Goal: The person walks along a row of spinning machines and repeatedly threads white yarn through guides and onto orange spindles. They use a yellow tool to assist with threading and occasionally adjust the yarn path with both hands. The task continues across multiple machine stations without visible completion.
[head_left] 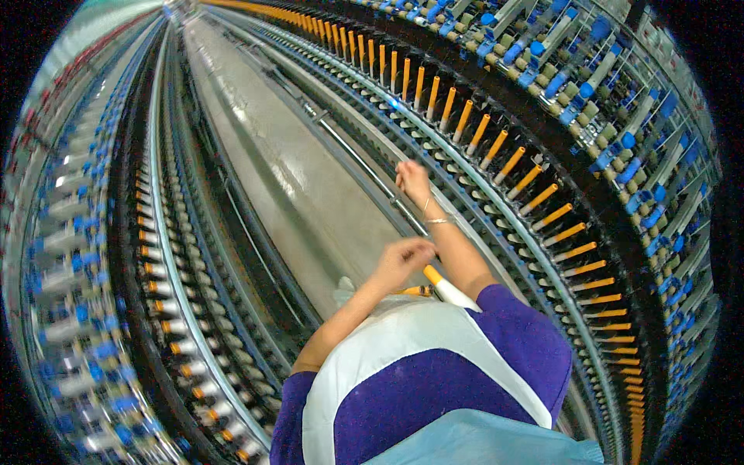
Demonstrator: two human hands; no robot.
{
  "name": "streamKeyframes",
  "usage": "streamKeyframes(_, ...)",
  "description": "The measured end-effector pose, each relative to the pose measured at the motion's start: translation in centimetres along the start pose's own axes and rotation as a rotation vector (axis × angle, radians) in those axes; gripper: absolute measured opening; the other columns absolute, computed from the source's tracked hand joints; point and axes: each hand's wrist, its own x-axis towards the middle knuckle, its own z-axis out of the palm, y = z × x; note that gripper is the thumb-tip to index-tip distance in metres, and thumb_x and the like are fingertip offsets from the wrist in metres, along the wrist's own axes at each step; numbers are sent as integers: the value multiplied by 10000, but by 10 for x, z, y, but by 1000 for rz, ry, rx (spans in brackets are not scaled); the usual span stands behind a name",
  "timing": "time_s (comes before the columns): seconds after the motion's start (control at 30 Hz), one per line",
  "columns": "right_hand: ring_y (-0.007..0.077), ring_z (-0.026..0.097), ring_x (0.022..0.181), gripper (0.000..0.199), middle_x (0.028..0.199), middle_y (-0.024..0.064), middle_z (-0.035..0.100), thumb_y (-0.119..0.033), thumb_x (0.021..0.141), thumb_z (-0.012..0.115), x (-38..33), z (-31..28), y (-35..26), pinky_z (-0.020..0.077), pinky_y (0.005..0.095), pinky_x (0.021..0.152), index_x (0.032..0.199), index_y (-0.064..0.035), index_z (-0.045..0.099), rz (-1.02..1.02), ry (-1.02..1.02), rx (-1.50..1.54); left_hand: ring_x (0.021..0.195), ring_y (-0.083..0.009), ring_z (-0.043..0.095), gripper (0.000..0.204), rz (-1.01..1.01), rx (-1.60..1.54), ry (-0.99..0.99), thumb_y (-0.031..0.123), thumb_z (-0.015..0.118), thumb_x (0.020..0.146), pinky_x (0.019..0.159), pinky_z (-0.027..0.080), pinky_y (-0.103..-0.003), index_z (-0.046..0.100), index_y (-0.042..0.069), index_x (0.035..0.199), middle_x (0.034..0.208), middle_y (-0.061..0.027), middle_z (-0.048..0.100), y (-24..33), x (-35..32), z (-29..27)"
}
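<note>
My left hand (407, 256) is in front of my apron, its fingers curled together. Whatever they pinch, if anything, is too small to make out. Just below its fingertips is a bobbin (454, 292) with an orange-yellow top and white yarn, leaning near my right upper arm. I cannot tell what supports it. Farther forward, my right hand (413, 180) is closed and slightly blurred, a thin bracelet on its wrist. It hangs beside the lower edge of the right-hand spinning frame (457, 147), apart from the row of orange bobbin tubes (463, 120).
A second spinning frame (155, 256) with white-wound bobbins lines the left side. Between the two runs a narrow grey aisle floor (263, 155). A long metal rail (353, 151) borders the right frame. More orange tubes (418, 291) lie at my apron.
</note>
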Motion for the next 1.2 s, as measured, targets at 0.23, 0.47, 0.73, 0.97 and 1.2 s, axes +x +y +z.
streamKeyframes(0.23, 106, 497, 434, 374, 547, 29, 560, -344, 951, 452, 153, -5, -94, 382, 261, 435, 741, -41, 513, -177, 470, -323, 546, -44, 291, 357, -85, -571, 128, 309, 430, 967, 503, 241, -203, 615, 4, 956, 598, 68, 314, -9, 160, -191)
streamKeyframes(0.47, 389, 606, 701, 442, 698, 192, 613, -466, 893, 489, 308, -16, -120, 457, 466, 615, 905, -24, 492, -130, 762, -665, 536, -30, 304, 289, -178, -620, 109, 243, 473, 954, 489, 247, -190, 595, -18, 941, 584, 63, 337, -65, 290, -289)
streamKeyframes(0.73, 392, 623, 646, 553, 682, 213, 623, -540, 880, 447, 449, -28, -145, 500, 462, 566, 940, 7, 499, 141, 1098, -899, 529, -43, 304, 310, -248, -490, -13, 275, 467, 955, 486, 254, -212, 589, -6, 1002, 580, 63, 336, -93, 412, -366)
streamKeyframes(0.97, 369, 620, 610, 455, 603, 187, 605, -432, 941, 386, 451, -31, -135, 487, 459, 556, 841, -18, 545, 54, 1087, -851, 611, -56, 400, 467, -274, -365, -1118, 445, 407, 948, 544, 308, -198, 601, 43, 1081, 679, 54, 455, -75, 487, -328)
streamKeyframes(1.2, 133, 508, 389, 434, 513, 88, 563, -369, 975, 349, 461, -25, -136, 405, 258, 398, 808, -2, 508, -113, 1198, -413, 519, -30, 345, 221, -584, -430, -1440, 253, 532, 913, 463, 252, -183, 595, 47, 864, 643, 42, 449, -54, 521, -330)
